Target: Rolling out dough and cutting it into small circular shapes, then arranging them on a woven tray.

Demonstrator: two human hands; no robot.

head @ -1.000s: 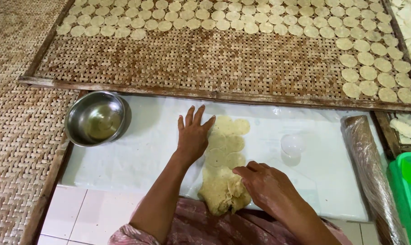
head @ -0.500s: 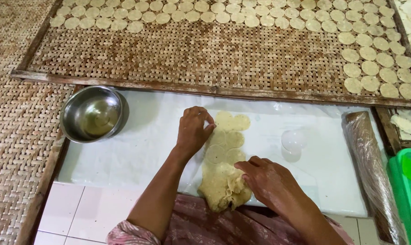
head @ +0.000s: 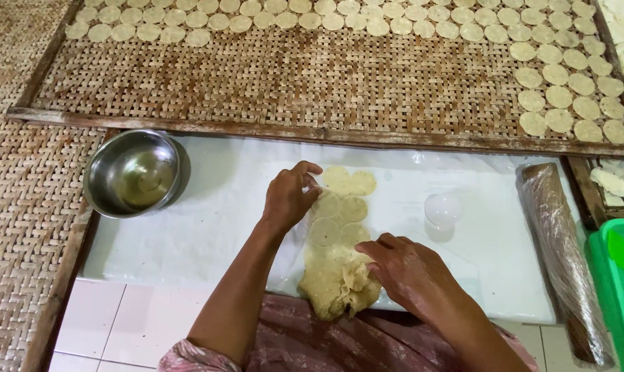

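Now left hand (head: 289, 198), flat with fingers spread a second ago, curls, fingertips pinching cut disc off pale rolled dough sheet (head: 339, 241); right hand (head: 405, 269) steadies scraps, fingers pressed together.

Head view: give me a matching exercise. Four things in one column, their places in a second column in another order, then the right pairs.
Things:
1. steel bowl
2. rolling pin
3. dough sheet
4. green bin

Places:
A. between the two hands, on the white sheet
B. far right edge of the view
C. left end of the white sheet, beside the woven mat
D. right end of the white sheet, wrapped in plastic

Pairs: 1-C, 2-D, 3-A, 4-B
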